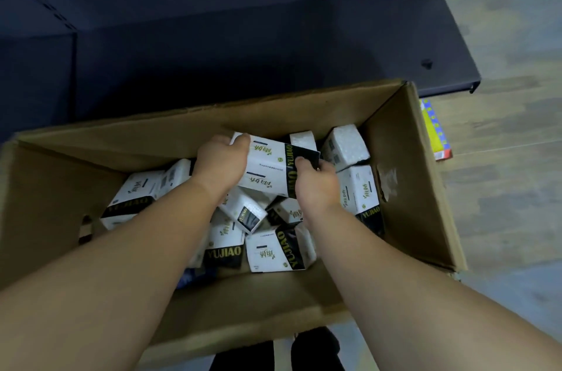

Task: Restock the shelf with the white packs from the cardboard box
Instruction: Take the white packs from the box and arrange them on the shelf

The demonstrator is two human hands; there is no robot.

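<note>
Gripping one white pack (273,168) at its two ends, the person is working the pick-up step of the restock: the left hand (220,162) is curling over the pack's white end and the right hand (317,183) is clamping its black-banded end, fingers wrapped, neither hand holding anything else. The pack is sitting inside the box (404,157), toward the box's far wall, on top of the other packs (275,249) lying jumbled below it. Its long axis is running across the box, white end toward the box's left wall, black end toward its right wall and slightly nearer the person. The shelf (273,45) is lying just beyond the box's far wall, dark and bare where visible. Next, judging from this, the move is calling for a lift clear of the box's rim and a carry forward onto the shelf.
</note>
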